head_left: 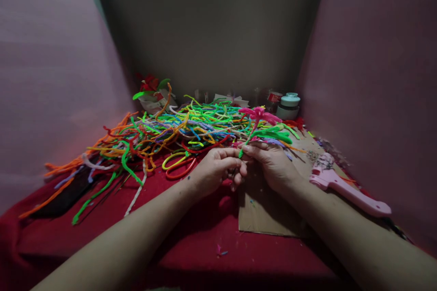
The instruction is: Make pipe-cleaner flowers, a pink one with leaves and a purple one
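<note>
A pink pipe-cleaner flower with a green stem stands up between my two hands. My right hand pinches the lower part of the stem between thumb and finger. The thumb and forefinger of my left hand are closed at the stem's green bottom end, with the other fingers curled. Green leaf-like loops rise beside the flower, just above my right hand; how they join the stem is hard to see. Behind my hands spreads a heap of many-coloured pipe cleaners.
Scissors with yellow and red handles lie left of my left hand. Under my right hand is a cardboard sheet. A pink-handled tool with dark bits on its head lies to the right. A lidded jar stands behind, on the red cloth.
</note>
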### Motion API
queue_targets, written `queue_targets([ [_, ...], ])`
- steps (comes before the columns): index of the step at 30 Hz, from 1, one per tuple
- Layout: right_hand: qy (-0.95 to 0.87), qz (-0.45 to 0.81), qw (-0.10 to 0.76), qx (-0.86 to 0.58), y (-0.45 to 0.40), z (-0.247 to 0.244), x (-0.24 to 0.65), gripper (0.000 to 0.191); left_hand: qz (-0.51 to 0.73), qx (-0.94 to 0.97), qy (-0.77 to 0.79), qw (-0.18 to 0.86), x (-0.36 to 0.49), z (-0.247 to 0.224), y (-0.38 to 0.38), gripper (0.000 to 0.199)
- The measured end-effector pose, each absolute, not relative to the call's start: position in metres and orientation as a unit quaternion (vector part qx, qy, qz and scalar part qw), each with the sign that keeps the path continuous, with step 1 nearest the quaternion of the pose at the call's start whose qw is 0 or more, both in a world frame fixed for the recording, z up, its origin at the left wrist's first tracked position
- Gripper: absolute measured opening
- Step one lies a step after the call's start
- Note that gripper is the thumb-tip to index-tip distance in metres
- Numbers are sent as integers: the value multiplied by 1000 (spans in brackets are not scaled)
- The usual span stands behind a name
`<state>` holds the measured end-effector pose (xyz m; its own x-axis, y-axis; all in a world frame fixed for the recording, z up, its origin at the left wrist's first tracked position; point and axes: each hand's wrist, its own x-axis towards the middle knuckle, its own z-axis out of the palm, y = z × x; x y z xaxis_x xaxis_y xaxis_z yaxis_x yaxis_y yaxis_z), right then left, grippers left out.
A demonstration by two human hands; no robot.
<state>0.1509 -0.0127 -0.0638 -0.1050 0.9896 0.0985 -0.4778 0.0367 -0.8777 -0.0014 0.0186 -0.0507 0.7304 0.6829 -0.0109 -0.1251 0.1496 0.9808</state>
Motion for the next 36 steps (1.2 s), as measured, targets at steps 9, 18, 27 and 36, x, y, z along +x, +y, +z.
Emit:
queue_targets([
  [9, -441, 606, 580, -319, -14, -64, 151, 26, 270, 594, 246, 717, 0, -51, 19, 14],
  [18, -435, 586, 594, -338, -14, -62, 149, 23, 284, 612, 269, 687, 1, -49, 14, 10],
  [27, -420, 560, 614, -366, -12, -63, 151, 23, 283, 636, 273, 664, 1, -48, 13, 7],
  [36, -444, 554, 595, -377, -14, -63, 151, 28, 284, 644, 293, 647, 2, -47, 11, 12],
])
